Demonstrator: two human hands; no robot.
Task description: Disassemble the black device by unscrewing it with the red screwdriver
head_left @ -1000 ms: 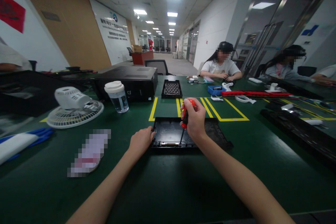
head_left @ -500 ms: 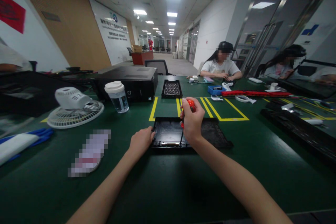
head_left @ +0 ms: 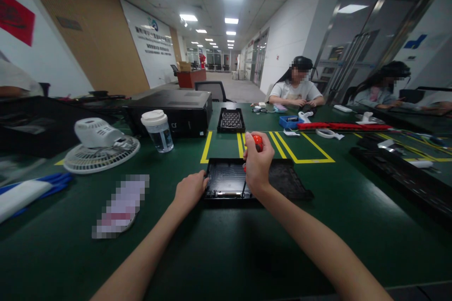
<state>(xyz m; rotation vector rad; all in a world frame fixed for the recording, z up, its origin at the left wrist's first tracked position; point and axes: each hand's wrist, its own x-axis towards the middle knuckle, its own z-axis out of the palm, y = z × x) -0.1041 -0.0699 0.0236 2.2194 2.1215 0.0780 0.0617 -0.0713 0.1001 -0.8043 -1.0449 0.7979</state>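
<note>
A flat black plastic panel (head_left: pixel 282 181) with a raised rim lies on the green table (head_left: pixel 219 244). My left hand (head_left: pixel 190 190) grips its left edge, thumb over the rim. My right hand (head_left: pixel 259 160) is closed round a screwdriver with a red and black handle (head_left: pixel 258 142). The dark shaft points down, its tip at the panel's near edge beside a light strip (head_left: pixel 228 194). Whether the tip sits on a screw is too small to tell.
Behind the panel stand a black tray of small parts (head_left: pixel 231 120), a large black case (head_left: pixel 173 110) and a lidded cup (head_left: pixel 157 130). A white fan (head_left: pixel 100 143) lies left. People sit across at the right.
My right hand has shifted very slightly on the screwdriver, turning a little. My left hand and the panel stay in place. The person at the far right has moved their arms.
</note>
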